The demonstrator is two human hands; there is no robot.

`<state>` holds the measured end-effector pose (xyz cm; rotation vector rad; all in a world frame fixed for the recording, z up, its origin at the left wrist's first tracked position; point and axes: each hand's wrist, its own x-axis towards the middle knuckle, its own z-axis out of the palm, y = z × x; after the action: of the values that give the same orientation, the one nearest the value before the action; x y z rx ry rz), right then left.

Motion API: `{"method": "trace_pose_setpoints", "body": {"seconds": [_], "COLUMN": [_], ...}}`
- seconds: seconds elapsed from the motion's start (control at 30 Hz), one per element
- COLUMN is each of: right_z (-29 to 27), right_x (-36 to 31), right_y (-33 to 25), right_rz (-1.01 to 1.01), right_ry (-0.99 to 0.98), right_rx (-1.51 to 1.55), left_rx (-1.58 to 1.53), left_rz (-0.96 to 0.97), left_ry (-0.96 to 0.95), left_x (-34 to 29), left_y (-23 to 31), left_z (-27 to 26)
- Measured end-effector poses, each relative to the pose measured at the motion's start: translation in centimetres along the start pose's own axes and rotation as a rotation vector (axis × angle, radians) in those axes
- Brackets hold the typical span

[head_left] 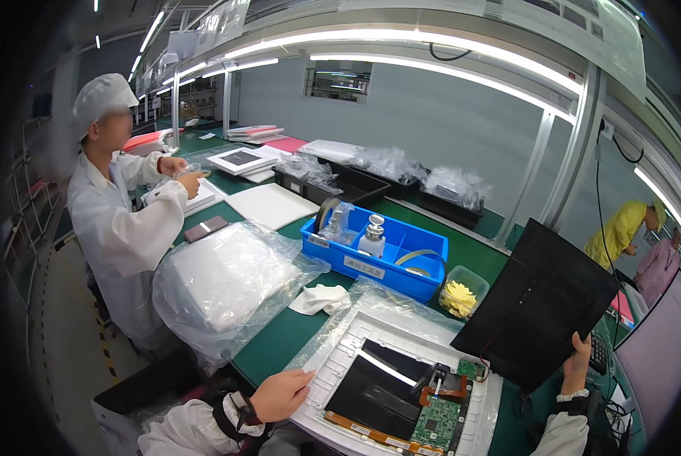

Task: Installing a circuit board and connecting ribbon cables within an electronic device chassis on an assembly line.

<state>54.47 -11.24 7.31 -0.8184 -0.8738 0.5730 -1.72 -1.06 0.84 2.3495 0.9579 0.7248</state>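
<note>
Left hand (281, 394) rests loosely curled, fingertips against the near-left edge of the white tray (333, 365); nothing pinched. Right hand (578, 363) grips the lower corner of a black panel (536, 304), fingers wrapped behind it, thumb in front, panel held tilted up above the tray's right end.

Around: clear plastic film (390, 304) lies under and behind the tray. White cloth (321, 299) crumpled just beyond it. Blue bin (378, 254) with a pump bottle (372, 236) and tape rolls stands further back; small clear tub of yellow pieces (460, 296) beside the bin's right end. Bagged white stack (223, 285) bulks to the left. Co-worker in white coat and cap (116, 220) sits further left, hands raised at own bench.

Hidden: panel blocks the bench behind it; tray's near edge runs out of frame. Monitor (660, 357) at right cut by the rim.

Tray holds a dark glossy screen (382, 384), green circuit boards (439, 422) and an orange flex strip along its near-right side.
</note>
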Motion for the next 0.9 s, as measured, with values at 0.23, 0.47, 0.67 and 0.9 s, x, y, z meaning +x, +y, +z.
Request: {"method": "trace_pose_setpoints", "body": {"seconds": [0.23, 0.47, 0.67, 0.9], "right_z": [0.3, 0.7, 1.7, 2.4], "right_x": [-0.2, 2.3, 0.7, -6.7], "right_y": [0.6, 2.8, 1.7, 0.3], "right_rz": [-0.031, -0.085, -0.034, -0.291], "right_ry": [0.149, 0.132, 0.215, 0.274], "right_rx": [-0.081, -0.049, -0.198, -1.264], "left_rx": [-0.03, -0.021, -0.061, -0.046], "left_rz": [0.017, 0.003, 0.022, 0.016], "left_ry": [0.044, 0.079, 0.073, 0.075], "left_x": [0.4, 0.5, 0.7, 0.4], "left_y": [-0.4, -0.3, -0.3, -0.2], "left_z": [0.3, -0.3, 0.6, 0.2]}}
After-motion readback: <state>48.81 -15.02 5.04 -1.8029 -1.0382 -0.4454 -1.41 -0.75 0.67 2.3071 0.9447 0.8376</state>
